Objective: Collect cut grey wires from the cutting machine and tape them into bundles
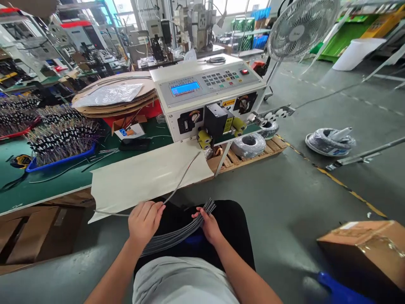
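Note:
My left hand (145, 221) is closed around a single grey cable (179, 184), whose far end points up toward the machine. The cable's other end sticks out to the left past my fist. In my right hand (209, 223) a bundle of grey cables (177, 238) is gripped near its cut ends. That bundle curves left across my lap and passes below my left forearm. Ahead stands a wire cutting machine (209, 84) with a lit blue display and yellow rollers. A cream sheet (148, 173) slopes down from it toward me.
On the green bench (72, 181) a blue tray (60, 162) holds many cable pieces, beside a tape measure (20, 161). Cable coils (249, 145) lie on a wooden pallet. A fan (297, 31) stands behind at right, and a cardboard box (367, 249) sits on the floor.

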A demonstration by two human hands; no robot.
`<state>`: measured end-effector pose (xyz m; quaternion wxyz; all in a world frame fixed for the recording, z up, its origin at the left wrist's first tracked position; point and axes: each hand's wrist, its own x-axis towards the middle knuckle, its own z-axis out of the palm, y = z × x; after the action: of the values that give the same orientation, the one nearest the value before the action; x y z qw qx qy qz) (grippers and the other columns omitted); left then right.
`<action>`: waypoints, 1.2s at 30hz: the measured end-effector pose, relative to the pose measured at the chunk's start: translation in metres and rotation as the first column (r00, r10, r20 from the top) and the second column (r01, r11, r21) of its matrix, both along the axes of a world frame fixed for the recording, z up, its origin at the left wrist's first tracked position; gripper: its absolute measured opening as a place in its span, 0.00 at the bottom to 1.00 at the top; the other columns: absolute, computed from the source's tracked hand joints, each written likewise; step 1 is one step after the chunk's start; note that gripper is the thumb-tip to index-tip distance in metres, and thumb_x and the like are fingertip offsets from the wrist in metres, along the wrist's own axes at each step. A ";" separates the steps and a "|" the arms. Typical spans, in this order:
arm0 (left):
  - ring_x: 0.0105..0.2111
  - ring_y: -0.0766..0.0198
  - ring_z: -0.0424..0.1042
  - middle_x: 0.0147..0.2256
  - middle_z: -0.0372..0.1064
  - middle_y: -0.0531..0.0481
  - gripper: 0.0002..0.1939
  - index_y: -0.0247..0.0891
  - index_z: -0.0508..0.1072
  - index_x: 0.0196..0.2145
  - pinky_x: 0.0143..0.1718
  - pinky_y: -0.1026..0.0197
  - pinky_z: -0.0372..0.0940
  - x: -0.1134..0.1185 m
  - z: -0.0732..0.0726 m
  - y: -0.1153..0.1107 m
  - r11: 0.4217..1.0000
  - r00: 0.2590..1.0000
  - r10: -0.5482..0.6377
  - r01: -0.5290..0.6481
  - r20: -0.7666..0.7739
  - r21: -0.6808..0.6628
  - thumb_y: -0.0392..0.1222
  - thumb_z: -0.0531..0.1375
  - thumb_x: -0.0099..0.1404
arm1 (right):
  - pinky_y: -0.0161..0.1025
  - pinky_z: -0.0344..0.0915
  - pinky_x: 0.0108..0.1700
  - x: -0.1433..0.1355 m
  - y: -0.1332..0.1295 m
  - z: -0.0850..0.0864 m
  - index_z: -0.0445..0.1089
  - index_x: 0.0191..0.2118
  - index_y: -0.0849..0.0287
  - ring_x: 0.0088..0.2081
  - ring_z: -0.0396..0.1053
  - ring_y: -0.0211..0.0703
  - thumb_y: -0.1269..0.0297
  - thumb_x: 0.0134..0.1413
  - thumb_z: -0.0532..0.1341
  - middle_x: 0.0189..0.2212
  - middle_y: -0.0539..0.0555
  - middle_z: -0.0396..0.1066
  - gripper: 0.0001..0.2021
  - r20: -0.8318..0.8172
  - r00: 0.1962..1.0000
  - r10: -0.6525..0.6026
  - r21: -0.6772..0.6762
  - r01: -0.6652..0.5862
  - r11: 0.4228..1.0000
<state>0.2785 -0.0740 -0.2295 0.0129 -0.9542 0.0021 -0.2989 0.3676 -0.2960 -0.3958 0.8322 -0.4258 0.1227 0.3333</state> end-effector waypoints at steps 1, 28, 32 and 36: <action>0.34 0.62 0.69 0.33 0.73 0.49 0.05 0.41 0.73 0.40 0.38 0.59 0.61 -0.007 -0.007 -0.007 0.999 0.999 -0.023 0.022 -0.042 -0.029 0.41 0.60 0.66 | 0.44 0.66 0.41 0.000 0.000 0.001 0.73 0.43 0.60 0.39 0.75 0.51 0.47 0.46 0.69 0.31 0.56 0.78 0.23 -0.001 1.000 0.002 0.001 -0.002 1.000; 0.39 0.63 0.70 0.36 0.70 0.50 0.16 0.43 0.72 0.38 0.34 0.61 0.57 -0.074 -0.085 -0.063 0.950 0.750 0.110 -0.271 -0.652 -0.152 0.46 0.46 0.73 | 0.42 0.67 0.39 -0.002 -0.001 -0.002 0.72 0.39 0.59 0.37 0.76 0.48 0.54 0.48 0.69 0.29 0.51 0.75 0.16 -0.052 0.998 -0.042 0.055 0.045 0.997; 0.39 0.62 0.70 0.36 0.71 0.50 0.16 0.42 0.72 0.38 0.36 0.61 0.57 -0.068 -0.084 -0.059 0.969 0.766 0.101 -0.219 -0.635 -0.110 0.46 0.47 0.73 | 0.42 0.67 0.39 -0.001 0.000 -0.006 0.71 0.39 0.59 0.37 0.76 0.47 0.52 0.48 0.69 0.32 0.53 0.76 0.17 -0.044 0.998 -0.033 0.038 0.035 0.999; 0.39 0.60 0.70 0.36 0.72 0.48 0.14 0.42 0.72 0.40 0.37 0.59 0.59 -0.071 -0.074 -0.043 0.986 0.779 0.110 -0.165 -0.617 -0.033 0.47 0.48 0.72 | 0.43 0.68 0.38 -0.003 0.002 -0.005 0.70 0.37 0.59 0.36 0.76 0.47 0.52 0.47 0.69 0.31 0.53 0.76 0.17 -0.058 0.996 -0.066 0.029 0.068 0.997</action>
<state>0.2071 -0.1169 -0.3033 -0.0074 -0.9967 -0.0762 0.0286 0.3649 -0.2936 -0.4009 0.8454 -0.3990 0.1555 0.3192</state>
